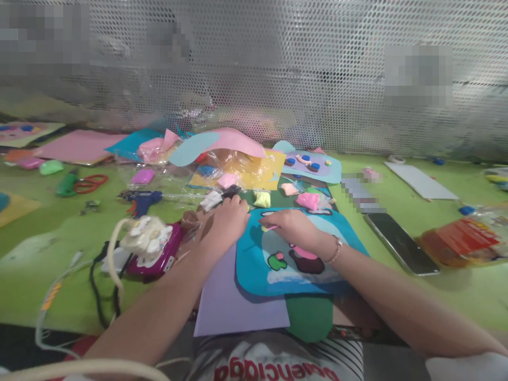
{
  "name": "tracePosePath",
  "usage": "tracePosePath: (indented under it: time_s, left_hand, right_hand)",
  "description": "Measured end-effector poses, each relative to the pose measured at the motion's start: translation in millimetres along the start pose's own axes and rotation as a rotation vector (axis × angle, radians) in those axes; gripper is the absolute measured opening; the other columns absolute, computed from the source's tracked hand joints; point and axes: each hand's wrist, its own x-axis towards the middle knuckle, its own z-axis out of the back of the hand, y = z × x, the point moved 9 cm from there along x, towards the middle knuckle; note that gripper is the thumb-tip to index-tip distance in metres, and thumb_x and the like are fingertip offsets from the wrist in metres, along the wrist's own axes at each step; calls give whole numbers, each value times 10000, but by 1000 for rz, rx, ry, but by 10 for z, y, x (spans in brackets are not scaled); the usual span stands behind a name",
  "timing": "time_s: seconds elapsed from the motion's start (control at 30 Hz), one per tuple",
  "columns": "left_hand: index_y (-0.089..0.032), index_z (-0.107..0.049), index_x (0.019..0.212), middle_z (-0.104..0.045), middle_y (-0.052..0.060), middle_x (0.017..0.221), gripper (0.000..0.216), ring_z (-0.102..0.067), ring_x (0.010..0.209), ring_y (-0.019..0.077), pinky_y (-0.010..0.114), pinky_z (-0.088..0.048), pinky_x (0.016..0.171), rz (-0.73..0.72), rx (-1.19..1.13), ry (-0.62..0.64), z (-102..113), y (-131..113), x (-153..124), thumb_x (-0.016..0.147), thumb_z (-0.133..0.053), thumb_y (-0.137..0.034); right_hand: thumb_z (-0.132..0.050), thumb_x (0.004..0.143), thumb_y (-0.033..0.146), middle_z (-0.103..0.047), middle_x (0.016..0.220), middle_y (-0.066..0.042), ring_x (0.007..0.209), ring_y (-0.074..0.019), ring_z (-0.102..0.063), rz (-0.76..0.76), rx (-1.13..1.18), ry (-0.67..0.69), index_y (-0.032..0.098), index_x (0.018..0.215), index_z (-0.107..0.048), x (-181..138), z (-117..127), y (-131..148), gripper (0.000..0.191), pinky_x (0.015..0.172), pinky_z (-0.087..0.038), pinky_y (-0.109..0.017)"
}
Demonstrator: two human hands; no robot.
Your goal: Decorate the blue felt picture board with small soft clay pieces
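My right hand (291, 227) is closed around a thin pink stick (270, 228), which has a bit of yellow at its end. Below that hand lies a blue rounded sheet (250, 264) decorated with a green cactus shape (277, 261) and a dark brown and pink shape (306, 262). At the sheet's upper left edge is my left hand (234, 214), its fingers curled together; a speck of yellow shows at its fingertips, too small to name. Just beyond it lie a black clay packet (231, 191), a white one (211, 199) and a yellow one (262, 199).
Lilac paper (242, 309) lies under the blue sheet. To the left are a glue gun (142, 200), a power strip (147, 238) with cables, and red-handled scissors (91, 183). A phone (400, 242) and a snack bag (464, 235) lie right. A perforated metal panel (254, 69) stands behind.
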Motion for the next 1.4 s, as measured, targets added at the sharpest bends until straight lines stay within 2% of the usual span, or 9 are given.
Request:
tracePosePath:
  time_s: [0.13,0.4,0.7,0.83,1.0,1.17,1.4]
  left_hand:
    - [-133,-552,979,-523,118,1003,207,-516,925,259,327,-421,684,9,-8,9,-1,8,-3,846,-481,-275]
    - [-132,-550,975,-525,110,984,218,-522,903,257,329,-425,675,-5,5,-7,-24,9,9,846,-485,-295]
    - [-131,-552,979,-521,116,993,223,-523,918,256,331,-429,700,-5,0,-4,-28,13,13,848,-485,-298]
    - [-132,-548,1007,-524,115,988,239,-526,920,256,337,-429,719,7,0,-3,-33,22,15,844,-488,-295]
    - [-132,-554,965,-533,105,958,207,-533,893,259,337,-429,696,-4,14,-17,-16,7,12,842,-475,-280]
    - [-127,-557,978,-535,108,956,221,-532,890,261,342,-431,692,-12,22,-17,-15,2,12,844,-464,-277]
    - [-128,-557,1018,-539,107,975,256,-531,900,258,327,-433,684,-9,34,-7,-9,-3,6,844,-467,-292]
  right_hand:
    - [-490,776,37,-688,775,-11,697,-146,-607,15,-69,4,211,851,-643,-14,-2,10,244,544,-257,-241]
    - [-483,787,51,-683,774,-14,679,-143,-587,8,-123,13,211,872,-640,-39,-37,-5,240,530,-204,-261]
    - [-471,794,45,-686,796,-11,690,-140,-587,32,-119,6,205,899,-642,-39,-27,17,256,539,-233,-255]
    - [-446,785,34,-686,914,-14,760,-149,-603,15,-111,6,223,1034,-632,-56,-19,-15,363,559,-285,-246]
    - [-425,795,65,-616,1094,-29,784,-138,-593,0,-128,17,236,1053,-650,-101,35,-20,383,575,-334,-233]
    - [-457,820,123,-587,1095,-47,673,-117,-567,18,-205,80,283,1100,-640,-137,-17,-3,371,531,-296,-235]
    - [-474,848,177,-575,1058,-52,620,-103,-530,67,-284,99,305,1143,-603,-160,-91,28,346,496,-212,-250]
